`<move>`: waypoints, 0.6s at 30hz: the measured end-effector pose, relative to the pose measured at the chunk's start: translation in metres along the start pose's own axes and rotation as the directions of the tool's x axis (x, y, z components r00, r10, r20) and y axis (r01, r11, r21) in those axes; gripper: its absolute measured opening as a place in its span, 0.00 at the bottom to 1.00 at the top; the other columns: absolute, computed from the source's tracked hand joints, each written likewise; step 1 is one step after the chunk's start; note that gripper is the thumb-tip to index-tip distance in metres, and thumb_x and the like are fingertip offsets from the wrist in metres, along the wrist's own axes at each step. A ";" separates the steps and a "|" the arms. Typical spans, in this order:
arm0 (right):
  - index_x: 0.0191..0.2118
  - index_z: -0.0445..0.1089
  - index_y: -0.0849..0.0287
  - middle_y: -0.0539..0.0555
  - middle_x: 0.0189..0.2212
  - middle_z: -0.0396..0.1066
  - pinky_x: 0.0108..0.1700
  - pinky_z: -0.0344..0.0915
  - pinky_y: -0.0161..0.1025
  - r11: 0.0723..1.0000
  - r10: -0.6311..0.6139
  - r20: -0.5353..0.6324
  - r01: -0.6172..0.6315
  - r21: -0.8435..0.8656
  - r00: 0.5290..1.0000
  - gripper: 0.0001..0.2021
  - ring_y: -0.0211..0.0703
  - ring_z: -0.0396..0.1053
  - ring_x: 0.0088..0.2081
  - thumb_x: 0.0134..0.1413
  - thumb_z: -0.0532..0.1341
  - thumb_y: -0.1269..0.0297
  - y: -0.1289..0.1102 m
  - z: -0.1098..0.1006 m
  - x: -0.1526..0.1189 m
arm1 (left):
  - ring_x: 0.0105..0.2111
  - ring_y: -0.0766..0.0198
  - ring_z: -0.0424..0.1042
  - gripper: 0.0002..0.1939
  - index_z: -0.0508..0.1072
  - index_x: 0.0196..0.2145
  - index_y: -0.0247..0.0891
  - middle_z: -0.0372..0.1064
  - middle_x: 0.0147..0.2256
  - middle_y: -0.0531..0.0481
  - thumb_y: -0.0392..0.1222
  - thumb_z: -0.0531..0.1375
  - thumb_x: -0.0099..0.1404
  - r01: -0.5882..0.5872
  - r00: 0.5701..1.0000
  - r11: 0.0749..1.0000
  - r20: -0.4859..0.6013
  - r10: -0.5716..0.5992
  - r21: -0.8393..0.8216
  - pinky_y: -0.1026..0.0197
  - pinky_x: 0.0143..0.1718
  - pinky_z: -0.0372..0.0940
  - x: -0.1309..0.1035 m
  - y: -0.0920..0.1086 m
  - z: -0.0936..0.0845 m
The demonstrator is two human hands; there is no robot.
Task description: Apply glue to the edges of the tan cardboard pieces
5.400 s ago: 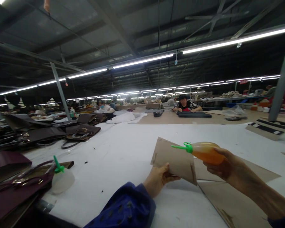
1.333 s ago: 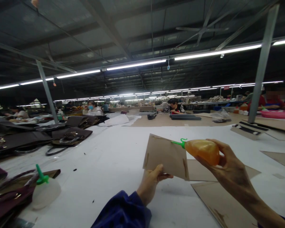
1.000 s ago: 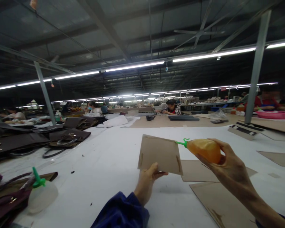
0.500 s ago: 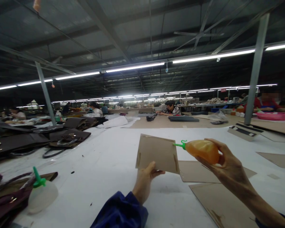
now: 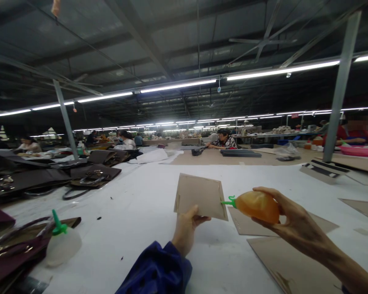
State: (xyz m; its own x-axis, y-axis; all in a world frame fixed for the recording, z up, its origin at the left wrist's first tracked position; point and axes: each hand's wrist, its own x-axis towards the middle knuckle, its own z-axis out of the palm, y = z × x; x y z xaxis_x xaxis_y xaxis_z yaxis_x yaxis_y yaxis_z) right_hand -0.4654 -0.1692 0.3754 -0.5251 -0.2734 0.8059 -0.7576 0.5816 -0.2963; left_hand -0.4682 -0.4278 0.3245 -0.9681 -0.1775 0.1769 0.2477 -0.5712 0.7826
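Note:
My left hand [image 5: 187, 228] grips a grey-brown cardboard panel [image 5: 199, 194] by its lower edge, thumb on the near face, and holds it tilted up above the white table. Darker wet-looking streaks run along the panel's left and right edges. In my right hand [image 5: 290, 216] is a squeeze bottle [image 5: 257, 206] of amber liquid, lying sideways. Its thin green nozzle points left, and the tip is at the panel's right edge. Beneath my right hand and forearm lie a flat cardboard panel [image 5: 248, 222] and a larger cardboard sheet [image 5: 288, 261] with brown smears.
A pale squeeze bottle [image 5: 63, 247] with a green nozzle stands at the left beside a maroon bag [image 5: 15, 257]. Dark brown bags [image 5: 37, 181] pile up behind. Across the table a person [image 5: 223, 140] leans over the far side. A metal post [image 5: 342, 90] rises at right.
The bottle's nozzle has moved down along the panel's right edge. The panel has turned slightly in my left hand, and the whole view has shifted a little.

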 end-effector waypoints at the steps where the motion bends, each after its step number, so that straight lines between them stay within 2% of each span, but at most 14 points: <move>1: 0.53 0.65 0.53 0.59 0.47 0.73 0.39 0.74 0.40 1.000 -0.008 0.015 0.008 0.005 1.000 0.26 0.50 0.75 0.42 0.51 0.65 0.49 0.000 0.000 0.000 | 0.29 0.58 0.75 0.22 0.67 0.45 0.31 0.76 0.34 0.46 0.39 0.65 0.53 0.002 1.000 1.000 -0.012 -0.002 -0.004 0.52 0.32 0.74 0.000 0.000 0.000; 5: 0.52 0.67 0.53 0.57 0.46 0.74 0.38 0.74 0.39 0.999 0.038 0.047 -0.039 0.021 0.998 0.26 0.50 0.75 0.40 0.48 0.67 0.49 -0.003 -0.003 0.000 | 0.27 0.59 0.75 0.21 0.66 0.44 0.31 0.76 0.31 0.47 0.37 0.65 0.52 0.016 0.999 0.999 -0.049 -0.018 -0.039 0.53 0.31 0.74 0.001 0.003 0.002; 7: 0.50 0.69 0.53 0.57 0.44 0.75 0.37 0.75 0.41 0.991 0.116 0.088 -0.122 0.058 0.989 0.27 0.51 0.76 0.38 0.44 0.68 0.48 -0.005 -0.005 0.001 | 0.27 0.60 0.75 0.20 0.66 0.44 0.31 0.76 0.31 0.48 0.36 0.64 0.53 0.013 0.997 0.998 -0.070 -0.017 -0.065 0.54 0.32 0.74 0.002 0.006 0.001; 9: 0.49 0.70 0.54 0.58 0.42 0.76 0.35 0.75 0.42 0.959 0.218 0.168 -0.243 0.144 0.961 0.29 0.52 0.76 0.36 0.40 0.70 0.48 -0.008 -0.006 0.003 | 0.28 0.61 0.75 0.20 0.66 0.44 0.32 0.77 0.31 0.49 0.35 0.63 0.53 0.006 0.996 0.996 -0.089 -0.014 -0.089 0.54 0.34 0.74 0.004 0.008 0.001; 11: 0.48 0.70 0.55 0.57 0.36 0.77 0.27 0.73 0.41 0.885 0.320 0.256 -0.384 0.261 0.912 0.30 0.50 0.75 0.29 0.38 0.71 0.48 -0.009 -0.006 0.004 | 0.28 0.61 0.75 0.21 0.66 0.45 0.32 0.77 0.31 0.50 0.35 0.63 0.53 0.001 0.996 0.995 -0.093 -0.011 -0.104 0.54 0.35 0.74 0.004 0.010 0.001; 13: 0.44 0.72 0.55 0.53 0.26 0.74 0.18 0.67 0.39 0.772 0.399 0.307 -0.497 0.395 0.864 0.27 0.44 0.67 0.20 0.37 0.70 0.47 -0.008 -0.004 0.006 | 0.28 0.61 0.75 0.23 0.66 0.46 0.32 0.76 0.30 0.50 0.36 0.64 0.51 0.003 0.997 0.995 -0.076 -0.011 -0.099 0.54 0.34 0.74 0.004 0.008 0.001; 15: 0.36 0.74 0.53 0.50 0.18 0.67 0.14 0.61 0.38 0.637 0.480 0.283 -0.552 0.538 0.830 0.22 0.40 0.59 0.16 0.35 0.69 0.44 -0.005 -0.002 0.006 | 0.28 0.61 0.74 0.25 0.67 0.46 0.31 0.76 0.30 0.49 0.38 0.65 0.49 0.029 0.999 0.998 -0.028 -0.031 -0.061 0.55 0.33 0.73 0.001 0.004 0.002; 17: 0.32 0.74 0.52 0.50 0.17 0.65 0.16 0.63 0.39 0.515 0.555 0.246 -0.560 0.649 0.795 0.20 0.43 0.60 0.17 0.34 0.69 0.43 -0.002 0.002 0.005 | 0.29 0.60 0.74 0.26 0.69 0.44 0.30 0.76 0.32 0.46 0.41 0.66 0.47 0.068 0.997 0.998 0.042 -0.068 0.008 0.55 0.33 0.72 -0.003 -0.001 0.004; 18: 0.32 0.74 0.52 0.51 0.18 0.65 0.16 0.64 0.40 0.483 0.579 0.223 -0.551 0.681 0.784 0.20 0.44 0.62 0.19 0.34 0.69 0.43 -0.001 0.004 0.004 | 0.30 0.59 0.74 0.26 0.69 0.43 0.29 0.76 0.34 0.43 0.44 0.66 0.47 0.081 0.993 0.996 0.081 -0.084 0.047 0.55 0.33 0.72 -0.006 -0.004 0.006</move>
State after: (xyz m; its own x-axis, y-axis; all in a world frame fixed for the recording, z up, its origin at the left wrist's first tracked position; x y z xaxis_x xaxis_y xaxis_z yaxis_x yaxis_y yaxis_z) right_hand -0.4683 -0.1741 0.3774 -0.9371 -0.0484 0.3456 -0.3405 -0.0899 -0.9359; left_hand -0.4640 -0.4200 0.3236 -0.9854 -0.0632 0.1580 0.1667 -0.5451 0.8216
